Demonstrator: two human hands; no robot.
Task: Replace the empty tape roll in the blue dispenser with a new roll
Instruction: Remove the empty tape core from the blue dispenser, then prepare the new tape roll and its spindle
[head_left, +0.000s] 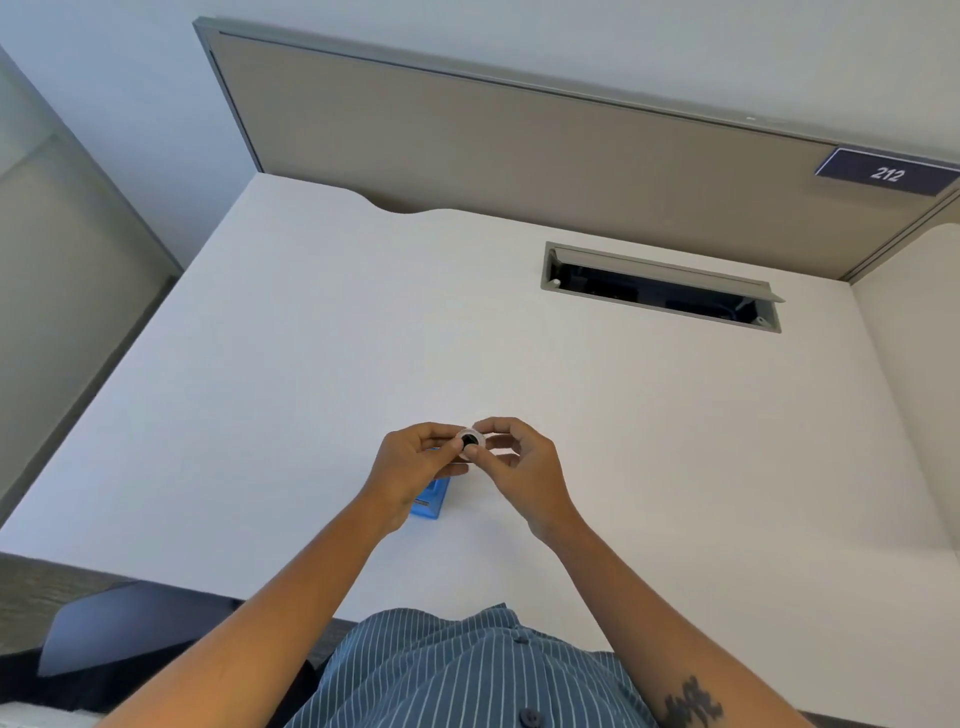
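Both hands meet above the white desk and pinch a small tape roll, whitish with a dark core in its middle. My left hand grips it from the left, my right hand from the right. The blue dispenser lies on the desk just under my left hand, which covers most of it. I cannot tell whether the roll has tape on it.
A grey cable hatch stands open in the desk at the back right. A beige partition with a "212" sign closes the far edge. A dark chair sits at the lower left.
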